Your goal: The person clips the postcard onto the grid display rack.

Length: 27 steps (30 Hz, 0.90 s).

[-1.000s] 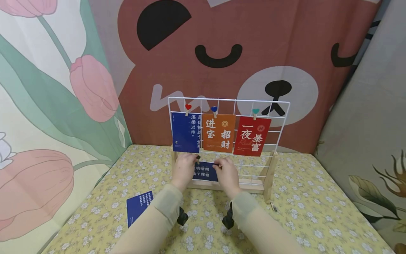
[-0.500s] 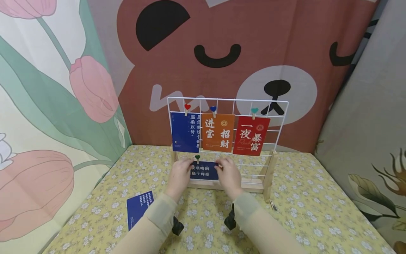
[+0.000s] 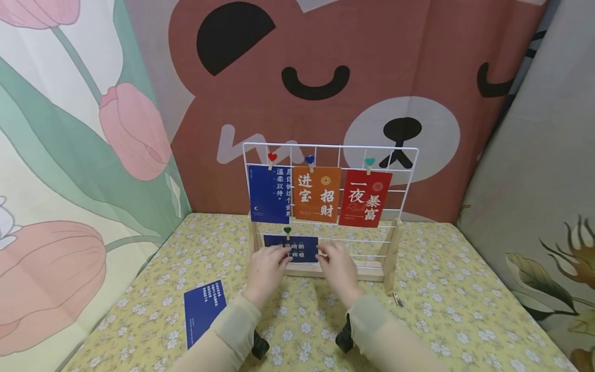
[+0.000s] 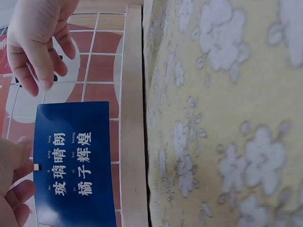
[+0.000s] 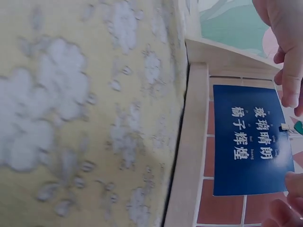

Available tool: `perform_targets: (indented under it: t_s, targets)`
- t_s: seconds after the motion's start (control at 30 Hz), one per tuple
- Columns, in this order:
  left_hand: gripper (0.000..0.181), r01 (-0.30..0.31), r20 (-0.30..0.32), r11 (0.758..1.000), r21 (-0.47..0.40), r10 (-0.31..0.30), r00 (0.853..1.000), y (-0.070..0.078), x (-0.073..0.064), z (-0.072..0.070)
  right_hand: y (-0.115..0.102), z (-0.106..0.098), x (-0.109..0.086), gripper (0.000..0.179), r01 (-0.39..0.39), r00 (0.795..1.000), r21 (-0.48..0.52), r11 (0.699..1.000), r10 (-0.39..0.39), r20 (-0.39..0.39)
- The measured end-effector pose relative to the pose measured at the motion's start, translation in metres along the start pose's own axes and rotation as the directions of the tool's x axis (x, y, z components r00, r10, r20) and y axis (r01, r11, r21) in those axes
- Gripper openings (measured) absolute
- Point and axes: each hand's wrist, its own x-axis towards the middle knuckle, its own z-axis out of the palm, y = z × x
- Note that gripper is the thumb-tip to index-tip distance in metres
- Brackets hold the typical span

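A dark blue card with white characters hangs low on the white wire grid. A small wooden clothespin with a green heart holds its top edge. My left hand is in front of the card's left part, fingers loosely bent and holding nothing; whether they touch the card I cannot tell. Beside the card's right edge is my right hand, its fingers relaxed. In the left wrist view, the right hand is apart from the card.
Above hang a blue card, an orange card and a red card, each under a heart clothespin. Another blue card lies on the flowered tablecloth at left. A loose clothespin lies by the wooden stand's right foot.
My left hand has let go of the green-heart clothespin and moved down in front of the card. My right hand has drawn slightly away from the card's right side.
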Motion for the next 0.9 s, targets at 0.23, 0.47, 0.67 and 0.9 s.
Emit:
perform_targets:
  t_s: [0.23, 0.47, 0.67, 0.9]
  targets:
    - [0.024, 0.197, 0.108, 0.969, -0.147, -0.182, 0.977, -0.002, -0.012, -0.003, 0.003, 0.009, -0.014, 0.023, -0.041, 0.996, -0.011, 0.999, 0.042, 0.077]
    - [0.024, 0.382, 0.205, 0.887, -0.258, -0.336, 0.919, -0.013, -0.022, -0.012, 0.004, 0.015, -0.022, 0.02, -0.048, 0.993, -0.005, 0.999, 0.048, 0.111]
    - [0.029, 0.453, 0.274, 0.874, -0.177, -0.398, 0.875, -0.036, -0.035, -0.023, 0.0, 0.02, -0.03, 0.023, -0.058, 0.981, 0.01, 0.998, 0.055, 0.186]
    - [0.038, 0.488, 0.345, 0.872, -0.037, -0.447, 0.825, -0.078, -0.05, -0.045, -0.006, 0.024, -0.036, 0.024, -0.073, 0.967, 0.072, 0.995, 0.053, 0.251]
